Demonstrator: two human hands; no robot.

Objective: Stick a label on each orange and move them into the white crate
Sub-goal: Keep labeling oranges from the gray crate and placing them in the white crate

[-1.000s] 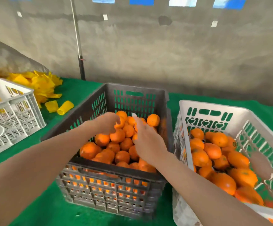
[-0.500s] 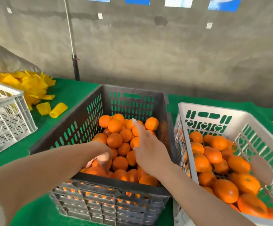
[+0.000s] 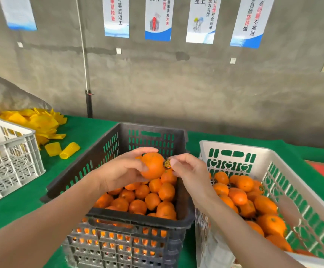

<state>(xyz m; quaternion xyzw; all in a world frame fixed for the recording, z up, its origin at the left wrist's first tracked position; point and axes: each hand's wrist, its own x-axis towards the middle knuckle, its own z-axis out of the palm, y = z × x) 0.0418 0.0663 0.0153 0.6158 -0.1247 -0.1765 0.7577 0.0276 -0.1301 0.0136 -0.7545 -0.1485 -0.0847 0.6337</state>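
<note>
Left hand (image 3: 121, 172) has its fingers curled round one orange (image 3: 152, 165), held up over the dark crate (image 3: 91, 171); right hand (image 3: 189, 171) pinches the label (image 3: 167, 164) right at its right flank; white crate (image 3: 232, 148) sits further right, so I'd guess press, then swing right.

Both forearms bare, extended forward, converging. Left hand (image 3: 124, 171) cupped, fingers (image 3: 143, 151) and thumb curled round orange (image 3: 152, 165). Right hand (image 3: 192, 171) just beside, thumb and forefinger pinching label (image 3: 167, 163) at orange's side.
</note>
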